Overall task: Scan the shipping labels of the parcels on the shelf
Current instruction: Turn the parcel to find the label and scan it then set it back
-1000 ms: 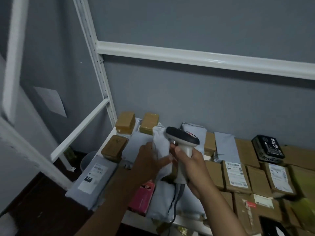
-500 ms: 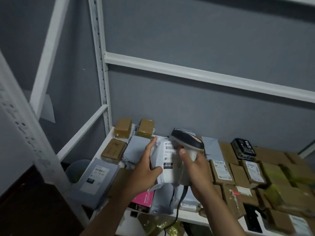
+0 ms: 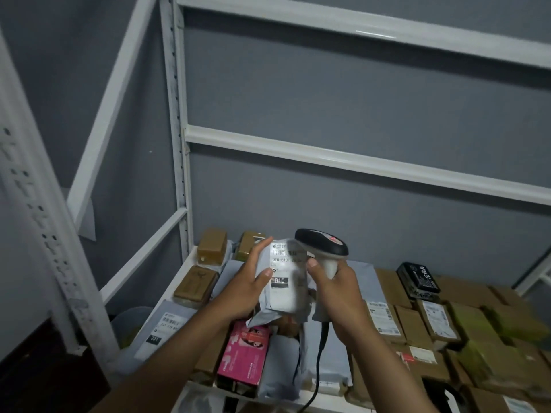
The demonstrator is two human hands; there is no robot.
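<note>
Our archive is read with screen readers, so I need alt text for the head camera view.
A person's left hand holds up a grey mailer bag with its shipping label facing the camera, while the right hand grips a corded barcode scanner beside it. Below them, a white metal shelf is crowded with cardboard boxes, grey mailers and a pink box.

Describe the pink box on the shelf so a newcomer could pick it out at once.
Start at the white shelf loaded with parcels and go to its front edge, just below the grey mailer that the left hand holds up. There the pink box lies flat among brown cartons and grey bags. It is the only bright pink parcel in view.
</note>
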